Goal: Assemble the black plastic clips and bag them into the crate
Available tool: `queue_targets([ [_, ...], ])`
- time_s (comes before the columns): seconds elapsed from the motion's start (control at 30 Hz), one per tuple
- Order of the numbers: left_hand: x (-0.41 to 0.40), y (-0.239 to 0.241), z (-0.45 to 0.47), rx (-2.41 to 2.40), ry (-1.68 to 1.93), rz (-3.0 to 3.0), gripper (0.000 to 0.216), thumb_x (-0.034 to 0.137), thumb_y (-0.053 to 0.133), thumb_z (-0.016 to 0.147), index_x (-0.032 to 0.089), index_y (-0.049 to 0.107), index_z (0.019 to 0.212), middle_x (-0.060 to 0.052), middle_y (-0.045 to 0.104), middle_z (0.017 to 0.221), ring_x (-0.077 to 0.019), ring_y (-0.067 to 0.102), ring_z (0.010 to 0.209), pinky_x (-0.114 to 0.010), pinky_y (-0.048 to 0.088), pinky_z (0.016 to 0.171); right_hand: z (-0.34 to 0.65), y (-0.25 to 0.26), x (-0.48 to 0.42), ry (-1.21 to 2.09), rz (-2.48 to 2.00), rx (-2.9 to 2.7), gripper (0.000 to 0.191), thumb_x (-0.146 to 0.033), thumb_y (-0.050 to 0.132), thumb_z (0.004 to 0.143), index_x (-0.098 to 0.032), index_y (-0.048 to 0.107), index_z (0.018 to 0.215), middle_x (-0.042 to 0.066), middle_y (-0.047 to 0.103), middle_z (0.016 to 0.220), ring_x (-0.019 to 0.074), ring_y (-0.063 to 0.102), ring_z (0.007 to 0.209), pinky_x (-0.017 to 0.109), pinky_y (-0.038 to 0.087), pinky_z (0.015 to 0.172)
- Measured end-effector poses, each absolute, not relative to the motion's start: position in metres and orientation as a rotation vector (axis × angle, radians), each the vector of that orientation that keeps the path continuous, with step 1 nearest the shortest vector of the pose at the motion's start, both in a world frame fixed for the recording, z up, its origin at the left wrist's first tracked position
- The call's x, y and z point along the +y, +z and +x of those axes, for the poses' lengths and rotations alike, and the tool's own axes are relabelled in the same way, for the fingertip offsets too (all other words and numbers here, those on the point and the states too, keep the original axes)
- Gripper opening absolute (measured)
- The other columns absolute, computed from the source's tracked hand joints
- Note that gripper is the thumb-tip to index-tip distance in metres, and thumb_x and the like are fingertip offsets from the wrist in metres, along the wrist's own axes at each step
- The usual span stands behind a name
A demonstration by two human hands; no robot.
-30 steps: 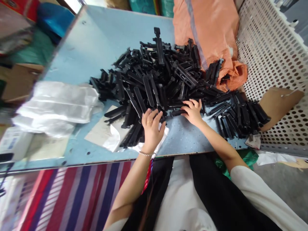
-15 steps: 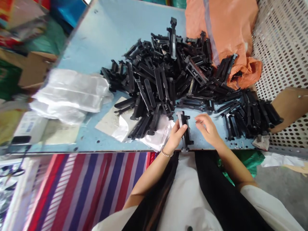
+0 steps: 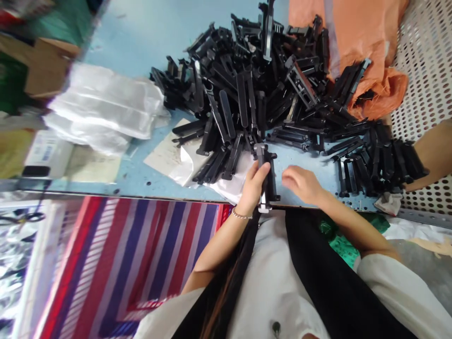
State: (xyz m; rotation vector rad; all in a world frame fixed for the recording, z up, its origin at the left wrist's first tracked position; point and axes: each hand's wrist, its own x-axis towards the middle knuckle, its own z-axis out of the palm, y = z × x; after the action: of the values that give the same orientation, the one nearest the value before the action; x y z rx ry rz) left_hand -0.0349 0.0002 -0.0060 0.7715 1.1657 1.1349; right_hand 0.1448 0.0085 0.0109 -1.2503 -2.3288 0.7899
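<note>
A big heap of long black plastic parts point(image 3: 268, 89) covers the light blue table point(image 3: 137, 42). My left hand point(image 3: 253, 186) is closed round a couple of these black parts point(image 3: 269, 176), held upright-lengthwise at the table's near edge. My right hand point(image 3: 300, 184) hovers just right of them with fingers loosely curled and nothing visible in it. A smaller row of black parts point(image 3: 374, 165) lies to the right of my right hand. Flat white plastic bags point(image 3: 229, 181) lie under the pile's near edge, beside my left hand.
A stack of clear plastic bags point(image 3: 106, 108) sits at the table's left. An orange woven sack point(image 3: 356, 37) lies at the back right, against a white perforated crate point(image 3: 423, 80). A striped red and blue cloth point(image 3: 116, 263) hangs below the table edge. Brown cardboard point(image 3: 432, 146) leans on the crate.
My left hand picked black parts out of the heap and drew them back to the table's near edge. My right hand left the heap and came back beside them.
</note>
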Motion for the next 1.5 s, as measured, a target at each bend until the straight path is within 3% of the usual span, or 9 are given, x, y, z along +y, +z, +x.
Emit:
queue_targets([
  [0.13, 0.003, -0.009, -0.036, 1.179, 1.092, 0.755, 0.037, 0.056, 0.068, 0.087, 0.020, 0.067, 0.094, 0.000, 0.067, 0.076, -0.0156, 0.063, 0.072, -0.026, 0.053, 0.068, 0.135, -0.003, -0.033, 0.458, -1.086, -2.607, 0.038, -0.045, 0.046, 0.105, -0.021, 0.062, 0.080, 0.008, 0.068, 0.079, 0.0222, 0.058, 0.076, 0.035, 0.041, 0.067],
  [0.27, -0.002, -0.027, -0.029, 1.252, 1.078, 0.865, 0.039, 0.057, 0.064, 0.090, 0.019, 0.067, 0.092, -0.002, 0.069, 0.084, -0.0185, 0.066, 0.083, -0.030, 0.055, 0.079, 0.144, -0.009, -0.038, 0.667, -1.331, -2.549, 0.044, -0.046, 0.041, 0.107, -0.023, 0.063, 0.077, 0.003, 0.067, 0.074, 0.0184, 0.059, 0.070, 0.031, 0.043, 0.065],
  [0.43, -0.016, -0.069, -0.005, 1.344, 1.034, 1.255, 0.044, 0.045, 0.050, 0.101, 0.015, 0.060, 0.132, -0.015, 0.068, 0.128, -0.0294, 0.058, 0.130, -0.045, 0.046, 0.113, 0.181, -0.009, 0.026, 0.458, -1.744, -2.146, 0.036, -0.039, 0.035, 0.108, -0.020, 0.065, 0.113, 0.013, 0.069, 0.109, 0.0283, 0.062, 0.105, 0.042, 0.049, 0.087],
  [0.57, -0.021, -0.092, 0.014, 1.474, 1.011, 1.629, 0.054, 0.028, 0.048, 0.100, 0.010, 0.044, 0.150, -0.024, 0.048, 0.153, -0.0352, 0.039, 0.148, -0.059, 0.030, 0.123, 0.186, -0.030, 0.087, 0.103, -1.830, -2.230, 0.042, -0.028, 0.060, 0.096, -0.014, 0.058, 0.135, 0.023, 0.059, 0.135, 0.0386, 0.056, 0.117, 0.054, 0.045, 0.097],
  [0.77, -0.001, -0.088, 0.003, 1.384, 1.098, 1.470, 0.059, 0.042, 0.057, 0.098, 0.019, 0.044, 0.151, -0.019, 0.047, 0.155, -0.0312, 0.041, 0.148, -0.054, 0.032, 0.124, 0.173, -0.030, 0.085, 0.237, -1.885, -2.164, 0.040, -0.039, 0.073, 0.086, -0.016, 0.065, 0.119, 0.017, 0.063, 0.119, 0.0320, 0.064, 0.099, 0.045, 0.052, 0.085],
  [0.97, 0.015, -0.030, -0.006, 1.047, 1.212, 0.915, 0.069, 0.068, 0.043, 0.099, 0.029, 0.038, 0.155, -0.009, 0.066, 0.130, -0.0236, 0.069, 0.111, -0.037, 0.059, 0.093, 0.161, 0.011, 0.018, 0.668, -1.358, -2.051, 0.029, -0.048, 0.053, 0.101, -0.023, 0.063, 0.112, 0.005, 0.066, 0.096, 0.0188, 0.063, 0.078, 0.033, 0.052, 0.071],
  [1.13, -0.003, 0.004, -0.015, 0.814, 0.901, 0.784, 0.077, 0.065, 0.051, 0.095, 0.021, 0.036, 0.157, -0.001, 0.069, 0.074, -0.0197, 0.067, 0.059, -0.031, 0.054, 0.054, 0.167, 0.013, 0.035, 0.265, -1.329, -2.095, 0.035, -0.054, 0.045, 0.103, -0.023, 0.062, 0.100, 0.009, 0.066, 0.096, 0.0248, 0.060, 0.086, 0.041, 0.050, 0.077],
  [1.3, -0.015, 0.006, -0.008, 0.814, 0.921, 0.743, 0.080, 0.057, 0.056, 0.093, 0.017, 0.031, 0.157, 0.002, 0.065, 0.063, -0.0168, 0.062, 0.050, -0.028, 0.049, 0.050, 0.170, -0.009, 0.057, 0.151, -1.259, -2.186, 0.046, -0.052, 0.036, 0.106, -0.024, 0.058, 0.076, 0.008, 0.061, 0.076, 0.0246, 0.055, 0.073, 0.042, 0.045, 0.070],
  [1.5, -0.009, 0.018, -0.025, 0.758, 0.822, 0.650, 0.079, 0.067, 0.061, 0.086, 0.015, 0.044, 0.143, 0.001, 0.066, 0.060, -0.0163, 0.061, 0.048, -0.026, 0.047, 0.047, 0.185, 0.005, 0.059, 0.256, -1.045, -2.444, 0.045, -0.067, 0.047, 0.098, -0.026, 0.067, 0.096, 0.008, 0.066, 0.090, 0.0253, 0.058, 0.084, 0.042, 0.045, 0.075],
])
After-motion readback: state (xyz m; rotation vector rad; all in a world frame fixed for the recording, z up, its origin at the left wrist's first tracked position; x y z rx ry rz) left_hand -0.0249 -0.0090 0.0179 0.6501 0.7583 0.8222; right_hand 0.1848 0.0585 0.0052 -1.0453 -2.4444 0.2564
